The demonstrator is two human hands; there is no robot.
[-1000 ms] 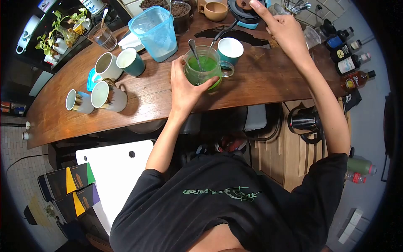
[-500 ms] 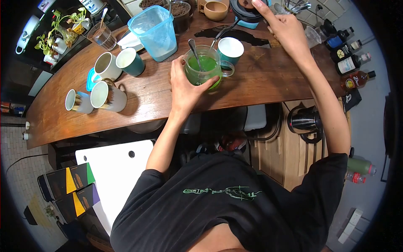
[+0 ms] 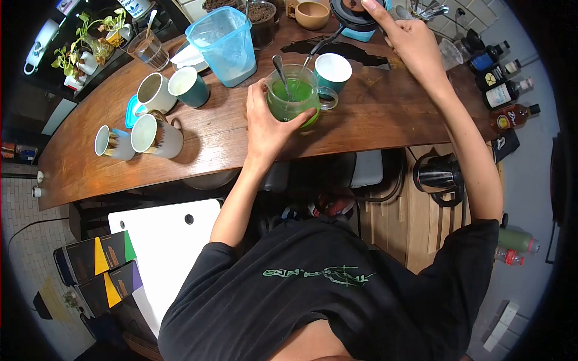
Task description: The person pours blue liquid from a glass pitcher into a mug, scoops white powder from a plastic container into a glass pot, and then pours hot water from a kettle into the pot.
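My left hand (image 3: 268,126) is curled around the side of a clear glass mug (image 3: 295,111) with green liquid inside. A metal spoon (image 3: 280,71) leans in the mug, its handle sticking out over the rim. At the top, my right hand (image 3: 410,43) holds what looks like a black gooseneck kettle (image 3: 356,23), partly cut off by the frame edge. My thumb lies on its brown lid knob. The thin spout (image 3: 325,42) slants down toward the mug's rim. Just behind the mug stands a teal cup (image 3: 333,69) with a white inside.
A blue plastic container (image 3: 224,51) and another teal cup (image 3: 189,87) stand left of the mug. Patterned mugs (image 3: 158,138) sit near the table's front edge. A wooden bowl (image 3: 311,15) is at the back. Several bottles (image 3: 500,93) line the right side; an electric kettle (image 3: 438,174) is below.
The whole view has shifted very slightly. Both hands keep their hold, and the spout stays over the mug.
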